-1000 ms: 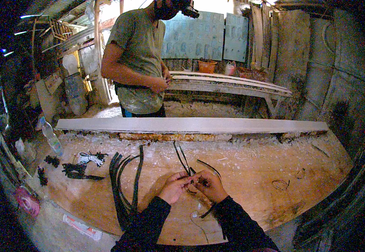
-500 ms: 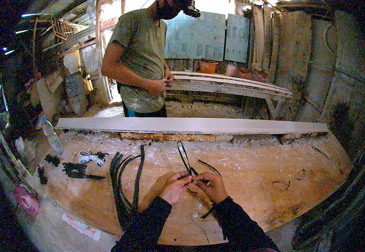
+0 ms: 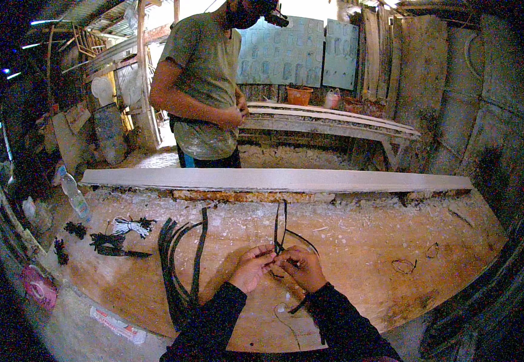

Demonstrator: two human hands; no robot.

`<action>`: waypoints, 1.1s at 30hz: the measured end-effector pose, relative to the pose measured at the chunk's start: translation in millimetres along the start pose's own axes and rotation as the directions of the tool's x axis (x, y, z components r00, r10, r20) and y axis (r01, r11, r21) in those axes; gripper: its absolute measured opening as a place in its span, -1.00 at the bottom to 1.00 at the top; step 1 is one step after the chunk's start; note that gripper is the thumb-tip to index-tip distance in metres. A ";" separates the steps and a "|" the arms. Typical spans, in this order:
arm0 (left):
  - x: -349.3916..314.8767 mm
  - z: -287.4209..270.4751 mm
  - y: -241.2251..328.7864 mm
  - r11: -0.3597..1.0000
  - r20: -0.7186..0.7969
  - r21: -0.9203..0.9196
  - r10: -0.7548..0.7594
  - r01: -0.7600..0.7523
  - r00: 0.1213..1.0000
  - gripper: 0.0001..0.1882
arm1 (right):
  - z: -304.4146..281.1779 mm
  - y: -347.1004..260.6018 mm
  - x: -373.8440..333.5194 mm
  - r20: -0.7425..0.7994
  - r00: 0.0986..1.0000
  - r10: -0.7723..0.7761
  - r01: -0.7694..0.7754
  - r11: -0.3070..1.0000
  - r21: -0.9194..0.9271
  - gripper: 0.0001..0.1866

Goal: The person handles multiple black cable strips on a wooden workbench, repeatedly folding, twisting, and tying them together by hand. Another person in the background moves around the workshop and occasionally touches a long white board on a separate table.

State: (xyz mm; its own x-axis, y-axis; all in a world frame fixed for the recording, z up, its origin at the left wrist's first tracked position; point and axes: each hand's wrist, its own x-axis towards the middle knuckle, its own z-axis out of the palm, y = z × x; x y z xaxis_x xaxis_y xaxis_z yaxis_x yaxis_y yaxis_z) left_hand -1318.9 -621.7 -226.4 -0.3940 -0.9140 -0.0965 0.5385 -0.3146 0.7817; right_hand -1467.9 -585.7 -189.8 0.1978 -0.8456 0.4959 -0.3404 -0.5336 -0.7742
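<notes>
Over the middle of the wooden board, my left hand (image 3: 251,269) and my right hand (image 3: 301,268) meet, fingertips close together. Both pinch a thin black strap (image 3: 281,224), whose narrow loop rises above them toward the long white strip. The exact spot where the fingers grip is too small to make out. Another black strip end (image 3: 303,239) curves out behind my right hand. A bundle of long black straps (image 3: 168,265) lies on the board left of my left forearm. Below my hands a thin dark thread (image 3: 287,326) rests on the wood.
At left on the board (image 3: 358,259) lie a white cord bundle (image 3: 130,227), a black cord bundle (image 3: 106,241), a knife-like dark piece (image 3: 134,254) and a plastic bottle (image 3: 75,194). A long white strip (image 3: 274,179) edges the far side. Beyond it stands a person (image 3: 204,90).
The strap's loop has swung to the right and now stands more upright above my fingers. My hands have stayed nearly in place. The person across has shifted slightly right.
</notes>
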 end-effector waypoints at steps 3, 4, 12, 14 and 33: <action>0.1 -0.1 -0.8 1.000 0.010 -0.025 0.001 -0.001 1.000 -0.79 | -0.6 -2.0 0.0 -0.003 1.000 -0.016 0.016 0.999 -0.045 -0.91; 0.1 -0.1 -1.2 0.999 0.009 -0.036 0.003 -0.003 1.000 -0.79 | -0.9 -3.0 0.1 -0.004 1.000 -0.028 0.028 0.997 -0.075 -0.90; 2.0 -2.6 -3.6 0.997 -0.010 -0.080 0.007 -0.008 1.000 -0.77 | -1.0 -9.3 -0.4 -0.011 0.993 -0.121 0.117 0.971 -0.208 -0.83; 1.8 -2.5 -3.6 0.997 -0.010 -0.075 0.007 -0.008 1.000 -0.78 | -1.5 -9.0 -0.7 -0.005 0.991 -0.134 0.130 0.969 -0.212 -0.83; -1.1 -1.2 5.0 0.999 0.022 0.041 0.001 -0.002 1.000 -0.74 | -0.1 -12.1 0.3 -0.035 0.965 -0.261 0.245 0.938 -0.245 -0.80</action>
State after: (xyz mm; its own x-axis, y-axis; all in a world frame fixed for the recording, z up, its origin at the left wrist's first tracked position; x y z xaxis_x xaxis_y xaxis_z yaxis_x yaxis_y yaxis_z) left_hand -1314.9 -622.6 -223.1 -0.4093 -0.9087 -0.0820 0.5083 -0.3017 0.8066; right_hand -1463.8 -579.5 -180.2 0.2479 -0.6760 0.6939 -0.4964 -0.7038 -0.5082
